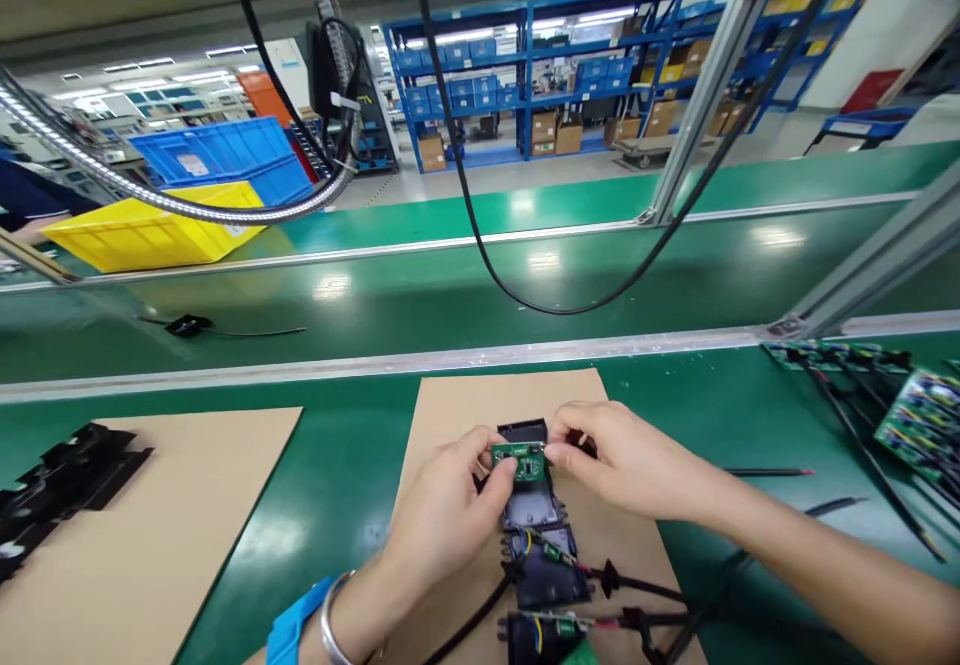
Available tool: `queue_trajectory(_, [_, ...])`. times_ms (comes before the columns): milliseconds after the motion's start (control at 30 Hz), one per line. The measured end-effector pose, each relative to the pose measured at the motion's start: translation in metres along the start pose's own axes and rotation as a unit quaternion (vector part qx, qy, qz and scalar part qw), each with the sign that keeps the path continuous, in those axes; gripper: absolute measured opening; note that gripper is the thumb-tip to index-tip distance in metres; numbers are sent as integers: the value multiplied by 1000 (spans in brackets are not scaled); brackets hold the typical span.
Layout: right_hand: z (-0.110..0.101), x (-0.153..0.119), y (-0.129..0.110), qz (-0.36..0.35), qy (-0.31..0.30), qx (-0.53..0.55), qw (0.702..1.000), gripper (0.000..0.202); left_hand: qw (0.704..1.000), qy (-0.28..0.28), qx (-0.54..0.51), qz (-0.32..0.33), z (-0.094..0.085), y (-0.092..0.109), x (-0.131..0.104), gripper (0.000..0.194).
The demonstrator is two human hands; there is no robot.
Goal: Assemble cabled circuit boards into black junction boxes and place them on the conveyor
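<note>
My left hand pinches a small green circuit board at its left end, thumb on the face. At the board's right end, the closed fingertips of my right hand grip its edge. The board is held over an open black plastic housing, whose upper part shows behind it. Nearer to me lies a second black housing with a yellow wire, a small board and black cables. A third black housing, similarly wired, is cut off by the bottom edge. The housings rest on a cardboard sheet.
Black parts lie on another cardboard sheet at left. Circuit boards with cables are piled at right. A black cable hangs in a loop ahead. A yellow bin and a blue crate stand far left.
</note>
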State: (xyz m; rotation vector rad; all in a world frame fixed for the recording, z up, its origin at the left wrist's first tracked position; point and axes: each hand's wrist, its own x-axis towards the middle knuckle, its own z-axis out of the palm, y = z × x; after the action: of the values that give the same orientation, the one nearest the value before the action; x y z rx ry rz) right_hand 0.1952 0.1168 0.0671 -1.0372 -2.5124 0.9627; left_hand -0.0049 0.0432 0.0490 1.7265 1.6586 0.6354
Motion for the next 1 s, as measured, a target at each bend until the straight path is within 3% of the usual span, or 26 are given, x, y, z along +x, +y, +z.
queue_trajectory(67, [7,11,6,28,17,-43,999,18,999,21,36,6,5,-4,12,17])
queue_trajectory(167, [23,24,2,34,70,-195,978,13,995,39,95,-4,8,-4,26,11])
queue_trajectory(300, [32,36,-6,-15,54,-337,940,18,997,35,64,-29,8,-5,49,10])
queue_trajectory(433, [16,47,12,-71,34,-317,945,15,999,-28,-11,-28,-1,-19,66,21])
queue_trajectory(633, [10,53,45,-85,-79,-239,964,17,992,-91,53,66,-15,-40,62,53])
queue_trajectory(733, [16,51,46,-79,-86,-233,965,16,987,-126,41,93,-14,-48,59,50])
queue_trajectory(1000, [13,61,43,-114,-128,-274,946,10,984,-134,49,105,-17,-50,64,44])
